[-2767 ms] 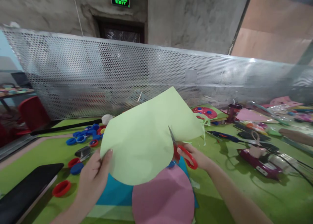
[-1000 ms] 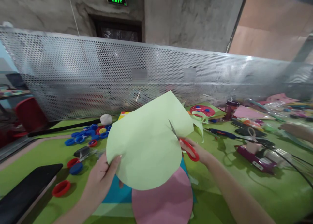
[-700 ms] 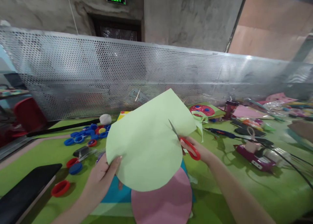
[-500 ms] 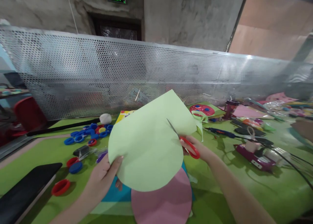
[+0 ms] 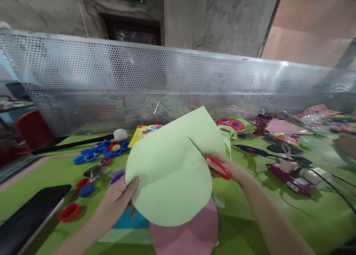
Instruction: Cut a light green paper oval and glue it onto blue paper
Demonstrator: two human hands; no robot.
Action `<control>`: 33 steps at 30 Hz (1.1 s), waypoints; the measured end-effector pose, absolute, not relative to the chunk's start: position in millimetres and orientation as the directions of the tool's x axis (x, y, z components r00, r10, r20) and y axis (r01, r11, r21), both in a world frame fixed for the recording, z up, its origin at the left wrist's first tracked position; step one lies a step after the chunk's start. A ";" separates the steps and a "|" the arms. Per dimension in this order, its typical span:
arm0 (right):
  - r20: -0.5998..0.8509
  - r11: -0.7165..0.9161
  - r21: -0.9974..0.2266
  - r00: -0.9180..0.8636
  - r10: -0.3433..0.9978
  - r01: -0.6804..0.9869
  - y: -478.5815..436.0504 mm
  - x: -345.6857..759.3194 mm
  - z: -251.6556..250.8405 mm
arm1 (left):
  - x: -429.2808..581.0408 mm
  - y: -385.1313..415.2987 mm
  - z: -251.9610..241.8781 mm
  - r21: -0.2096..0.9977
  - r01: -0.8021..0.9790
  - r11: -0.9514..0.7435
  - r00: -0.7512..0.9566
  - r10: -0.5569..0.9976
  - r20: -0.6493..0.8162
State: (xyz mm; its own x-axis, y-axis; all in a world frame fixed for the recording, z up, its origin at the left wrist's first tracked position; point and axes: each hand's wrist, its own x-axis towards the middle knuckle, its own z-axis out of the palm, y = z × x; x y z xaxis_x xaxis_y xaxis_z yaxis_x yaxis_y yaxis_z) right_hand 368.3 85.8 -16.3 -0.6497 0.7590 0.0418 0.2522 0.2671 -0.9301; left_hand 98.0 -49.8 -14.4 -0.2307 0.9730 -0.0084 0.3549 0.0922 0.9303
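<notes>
Fingers (image 5: pixel 135 180) of our left hand (image 5: pixel 118 200) pinch the left edge of the green paper (image 5: pixel 169 177) up over the desk (image 5: pixel 264 210), and our right hand (image 5: pixel 235 170), closed on the red scissors (image 5: pixel 219 166), points the blades into it from the right.

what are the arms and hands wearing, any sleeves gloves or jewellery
Both forearms are bare right to the frame edge, with no sleeve in view. The left hand and right hand wear no gloves, and no ring, watch or bracelet shows. The left thumbnail is longish and looks pale, with no bright polish.
</notes>
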 end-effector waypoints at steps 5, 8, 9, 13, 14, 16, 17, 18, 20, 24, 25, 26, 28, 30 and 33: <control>0.024 0.292 -0.912 -0.670 0.742 0.290 84.0 373.0 -11.9 | 95.5 -48.7 -16.7 0.921 0.370 0.122 -0.216 0.975 -0.043; 0.006 0.295 -0.904 -0.681 0.733 0.309 83.5 375.6 -10.6 | 93.4 -47.0 -19.0 0.922 0.367 0.120 -0.197 0.979 -0.049; 0.000 0.295 -0.903 -0.687 0.726 0.312 83.5 376.4 -10.1 | 92.4 -46.2 -19.6 0.926 0.358 0.119 -0.189 0.981 -0.053; -0.009 0.301 -0.908 -0.732 0.681 0.291 83.3 378.8 -7.8 | 89.0 -42.9 -19.8 0.953 0.272 0.131 -0.148 0.985 -0.093; -0.009 0.304 -0.910 -0.747 0.665 0.281 83.1 379.1 -7.0 | 88.7 -42.4 -19.2 0.960 0.246 0.136 -0.141 0.985 -0.104; -0.010 0.307 -0.914 -0.773 0.635 0.264 82.8 379.4 -5.3 | 89.2 -42.0 -17.8 0.969 0.200 0.146 -0.132 0.984 -0.121; -0.009 0.309 -0.916 -0.782 0.623 0.256 82.6 379.3 -4.4 | 89.7 -42.0 -17.3 0.972 0.181 0.151 -0.130 0.983 -0.128; -0.006 0.313 -0.916 -0.790 0.613 0.250 82.6 379.2 -3.7 | 90.3 -42.0 -17.1 0.974 0.164 0.154 -0.130 0.983 -0.133; 0.002 0.322 -0.914 -0.792 0.610 0.246 83.1 378.5 -3.1 | 90.7 -41.8 -17.9 0.977 0.145 0.156 -0.132 0.982 -0.138; 0.016 0.337 -0.901 -0.754 0.656 0.274 87.9 375.4 -8.6 | 88.0 -40.2 -24.2 0.979 0.143 0.146 -0.129 0.983 -0.128; 0.019 0.338 -0.898 -0.743 0.670 0.282 89.9 374.4 -11.4 | 86.7 -39.5 -26.0 0.979 0.145 0.142 -0.123 0.985 -0.125; 0.022 0.339 -0.896 -0.733 0.680 0.287 92.1 373.2 -14.5 | 85.4 -38.7 -27.8 0.979 0.148 0.139 -0.117 0.986 -0.122; 0.023 0.335 -0.896 -0.723 0.691 0.292 96.3 371.0 -20.8 | 82.9 -37.1 -30.8 0.979 0.155 0.135 -0.108 0.987 -0.119; 0.018 0.325 -0.899 -0.718 0.696 0.293 99.5 369.2 -25.3 | 80.8 -35.8 -33.1 0.978 0.159 0.135 -0.114 0.987 -0.117; 0.008 0.313 -0.902 -0.711 0.703 0.299 100.3 367.3 -25.5 | 79.2 -34.8 -36.7 0.977 0.161 0.140 -0.122 0.985 -0.121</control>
